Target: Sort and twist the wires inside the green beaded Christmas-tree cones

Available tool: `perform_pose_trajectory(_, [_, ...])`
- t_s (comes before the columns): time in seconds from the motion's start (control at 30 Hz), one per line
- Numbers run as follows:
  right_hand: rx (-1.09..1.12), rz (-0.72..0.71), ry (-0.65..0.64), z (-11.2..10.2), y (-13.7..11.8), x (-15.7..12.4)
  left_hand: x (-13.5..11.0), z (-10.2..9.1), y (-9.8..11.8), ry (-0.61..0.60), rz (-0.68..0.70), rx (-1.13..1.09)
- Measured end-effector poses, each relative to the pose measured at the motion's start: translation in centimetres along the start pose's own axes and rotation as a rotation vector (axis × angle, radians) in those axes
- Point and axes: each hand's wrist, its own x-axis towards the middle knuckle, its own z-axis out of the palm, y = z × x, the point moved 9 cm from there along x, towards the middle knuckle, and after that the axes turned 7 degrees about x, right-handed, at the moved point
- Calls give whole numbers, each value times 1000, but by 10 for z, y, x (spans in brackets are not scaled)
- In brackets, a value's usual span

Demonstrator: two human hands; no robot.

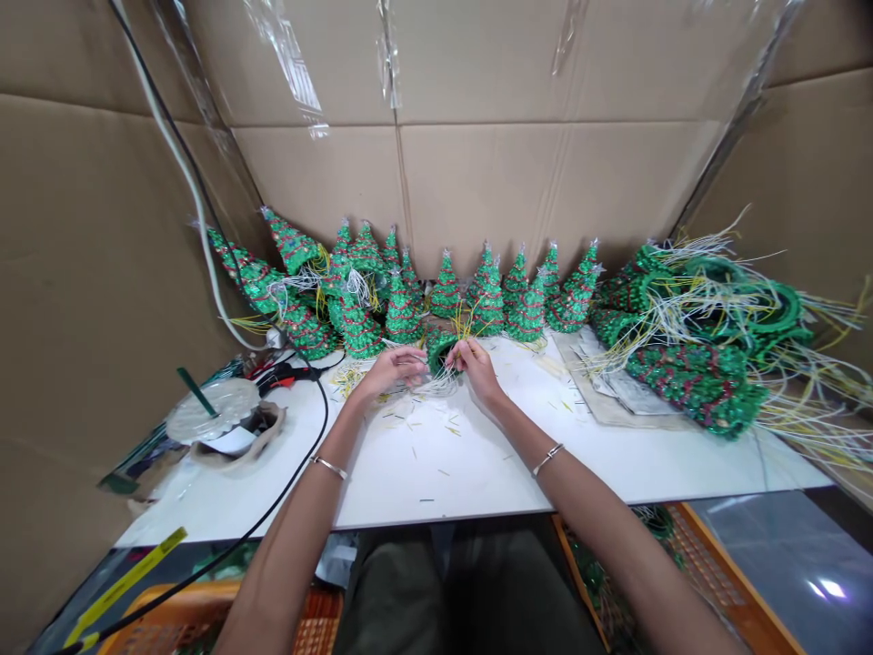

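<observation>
A small green Christmas tree lies on the white table with its open round base toward me. Thin white wires spill from that base, while yellow wires stick up behind my fingers. My right hand pinches the yellow wires at the right of the base. My left hand is at the left of the base, fingers bent and close together by the white wires. What its fingertips hold is too small to make out.
Several decorated trees stand along the cardboard wall. Wired trees are heaped at the right. A glue gun, a black cable and a lidded cup sit left. Wire clippings dot the tabletop; orange crates stand below.
</observation>
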Motion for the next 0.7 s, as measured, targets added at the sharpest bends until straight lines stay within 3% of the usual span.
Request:
perform_pose_trajectory(0.23, [68,-12,29,-3,-1,0,-8,11,38,41,237,249])
perform_pose_trajectory(0.5, [162,25,37,-2,7,0,-12,40,42,-93,242,186])
perform_pose_trajectory(0.63, [154,41,42,-2,7,0,-13,39,42,-171,236,214])
perform_pose_trajectory(0.7, [144,41,42,-2,6,0,-14,34,49,-113,297,345])
